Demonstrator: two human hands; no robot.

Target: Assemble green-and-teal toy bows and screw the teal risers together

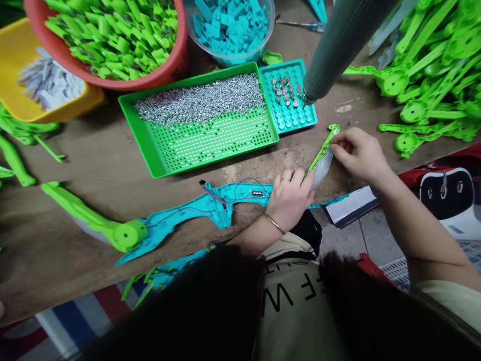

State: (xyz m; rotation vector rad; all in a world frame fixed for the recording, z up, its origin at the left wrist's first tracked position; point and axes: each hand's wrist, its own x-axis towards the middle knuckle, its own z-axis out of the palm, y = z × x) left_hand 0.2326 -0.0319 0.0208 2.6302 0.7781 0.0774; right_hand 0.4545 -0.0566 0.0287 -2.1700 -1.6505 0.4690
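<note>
A blue bow-shaped plastic shell (188, 206) lies along the table's near side, with thin red and blue wires and a small metallic part (257, 193) inside it. At its left end sits a green plastic arm (126, 234) with a round hub. My left hand (289, 200) closes over the shell's right end and the base of another green plastic arm (323, 149). Beside that arm is a translucent plastic piece (322, 169). My right hand (356, 153) pinches near the arm's tip; whatever lies between its fingertips is too small to make out.
A green tray (210, 150) of screws adjoins a blue tray (289, 95) of small metal parts. Behind stand a red tub (180, 45), a clear tub (225, 59) and a yellow bin (41, 113). A grey electric screwdriver (338, 45) hangs above. Green arms (417, 108) pile up at right.
</note>
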